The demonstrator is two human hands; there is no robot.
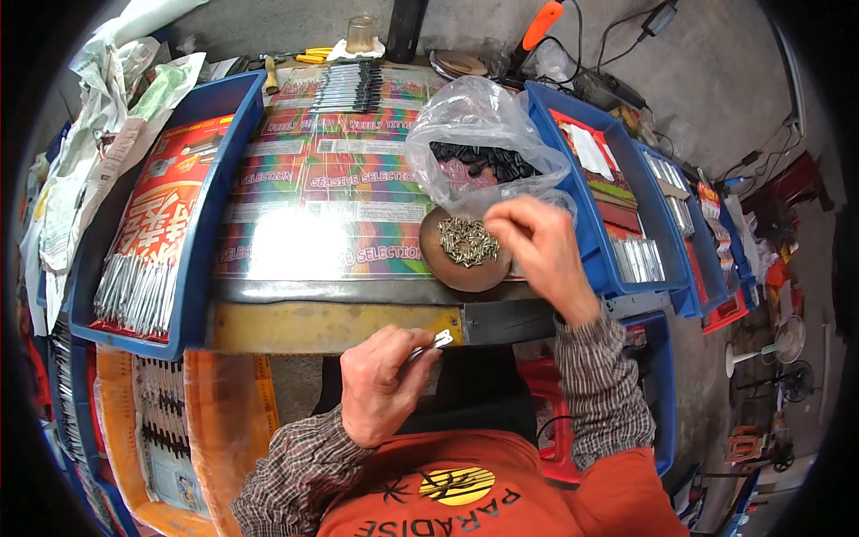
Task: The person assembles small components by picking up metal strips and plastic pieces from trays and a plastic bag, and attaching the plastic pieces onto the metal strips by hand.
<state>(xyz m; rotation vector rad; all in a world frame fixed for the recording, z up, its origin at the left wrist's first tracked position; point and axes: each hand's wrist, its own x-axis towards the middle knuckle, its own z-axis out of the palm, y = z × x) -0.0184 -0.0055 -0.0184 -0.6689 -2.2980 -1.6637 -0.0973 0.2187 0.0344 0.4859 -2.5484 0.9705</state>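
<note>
At lower centre my left hand (385, 380) clamped a metal piece (442, 339), its tip bare, probably for access. Mid-frame, my right hand (541, 246) pinched together beside metal pins (468, 242) in a brown bowl (455, 276), likely kept close for picking; any pin gripped, I couldn't tell.

There are two hands (386, 380), one filled dish (438, 262), one glass (361, 36) and apparently at least four trays (204, 224).

Head-worn fisheye, downward over both hands (386, 383) (543, 255)
</note>
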